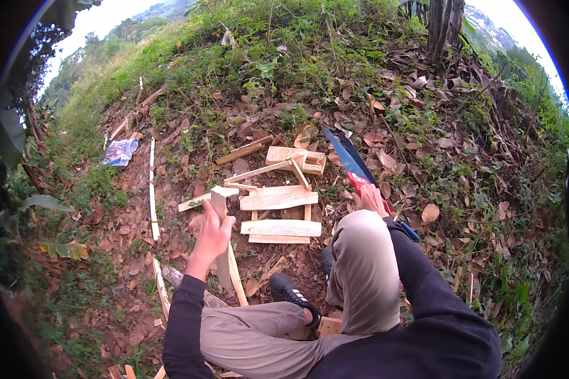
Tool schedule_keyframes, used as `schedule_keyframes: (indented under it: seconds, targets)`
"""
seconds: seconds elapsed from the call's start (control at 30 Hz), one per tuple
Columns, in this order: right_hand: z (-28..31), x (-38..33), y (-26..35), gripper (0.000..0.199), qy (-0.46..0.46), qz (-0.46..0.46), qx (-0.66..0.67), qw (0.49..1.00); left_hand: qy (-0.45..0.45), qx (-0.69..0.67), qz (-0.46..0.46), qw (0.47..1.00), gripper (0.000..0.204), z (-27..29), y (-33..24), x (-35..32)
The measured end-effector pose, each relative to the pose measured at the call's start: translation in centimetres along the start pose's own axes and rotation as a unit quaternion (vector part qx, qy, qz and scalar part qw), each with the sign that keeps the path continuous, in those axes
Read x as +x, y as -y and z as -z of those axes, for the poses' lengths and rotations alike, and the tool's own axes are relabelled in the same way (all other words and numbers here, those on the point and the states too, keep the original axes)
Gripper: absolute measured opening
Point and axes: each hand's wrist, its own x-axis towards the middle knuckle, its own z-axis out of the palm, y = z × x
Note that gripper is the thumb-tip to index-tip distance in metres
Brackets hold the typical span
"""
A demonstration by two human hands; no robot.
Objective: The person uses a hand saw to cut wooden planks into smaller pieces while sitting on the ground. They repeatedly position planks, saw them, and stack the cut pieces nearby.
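My left hand point(212, 239) is closed around a pale wooden board point(220, 201), which stands tilted up off the ground on my left. My right hand point(370, 199), partly hidden behind my raised knee, is closed at the red handle of a handsaw point(342, 151). The saw's blue blade points away from me over the leaves, with a dark, long piece beside it. Between my hands lies a small slatted wooden frame point(279, 201), its pale slats fixed across two narrower strips. A thin stick point(259, 172) and a short one lean at its far end.
Beyond the frame rest a notched wood block point(296, 159) and a brown offcut point(245, 150). A long thin strip point(153, 189) runs along the left, near a plastic bag point(120, 152). A blue-ended tool point(409, 231) lies by my right forearm. Leaves and weeds cover the sloping ground.
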Motion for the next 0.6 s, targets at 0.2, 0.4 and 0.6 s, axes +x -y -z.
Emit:
schedule_keyframes:
  seconds: [0.2, 0.4, 0.6]
  targets:
    - [5.5, 11.6, 0.6, 0.069, 0.214, -0.035, 0.152, 0.964, -0.057, -0.082, -0.102, 0.99, 0.042, -1.4, -5.4, 2.4]
    - [17.1, 17.7, 20.4, 0.083, 0.315, 0.257, 0.211, 0.889, -0.187, -0.161, -0.18, 0.952, 0.043, -1.2, -8.9, 3.1]
    - [10.5, 15.5, 25.6, 0.039, 0.302, 0.245, 0.304, 0.87, -0.259, -0.17, -0.154, 0.938, 0.071, 0.0, -10.5, 4.3]
